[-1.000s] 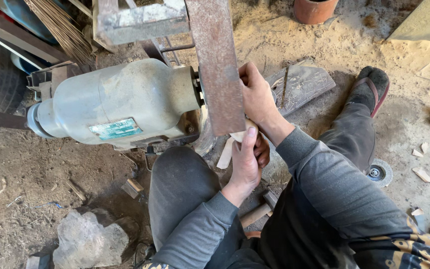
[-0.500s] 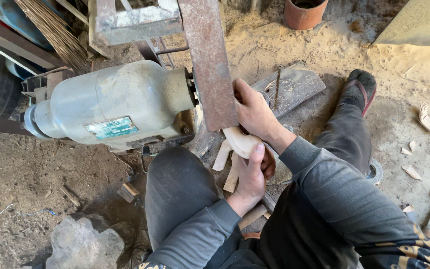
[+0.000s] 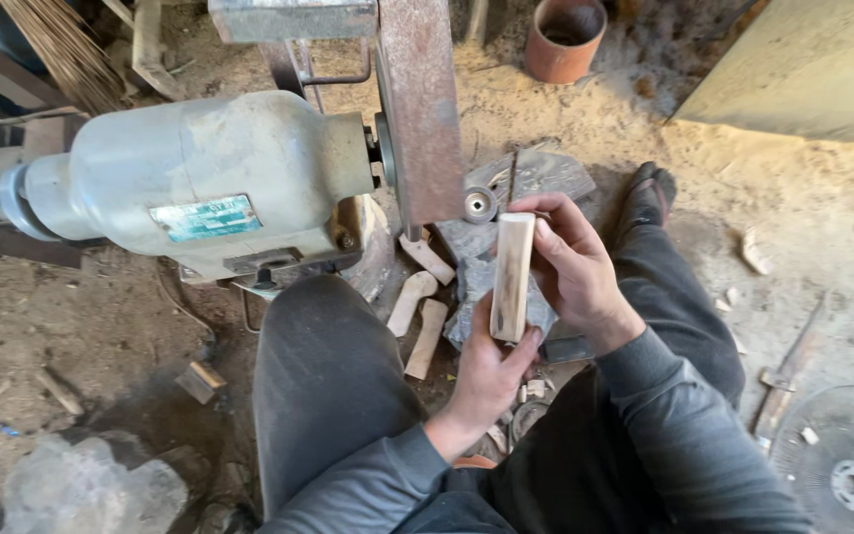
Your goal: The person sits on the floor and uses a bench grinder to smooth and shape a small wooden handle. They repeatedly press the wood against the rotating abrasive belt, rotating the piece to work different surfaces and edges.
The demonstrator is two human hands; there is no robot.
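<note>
Wood block upright btwn both hands, left hand gripping bottom, right hand pinching top

One head camera, looking steeply down over the seated person's lap

The single view is sitting on the person's head and is tilting down and forward, facing the dirt floor from close range. The left hand and right hand are filling the centre, holding a wooden block upright. The motor housing is lying toward 10 o'clock, the rusty sanding belt toward 12, a clay pot at 1. The person's knees are crowding the lower edge around 6. No second view is sharing the scene.
</note>
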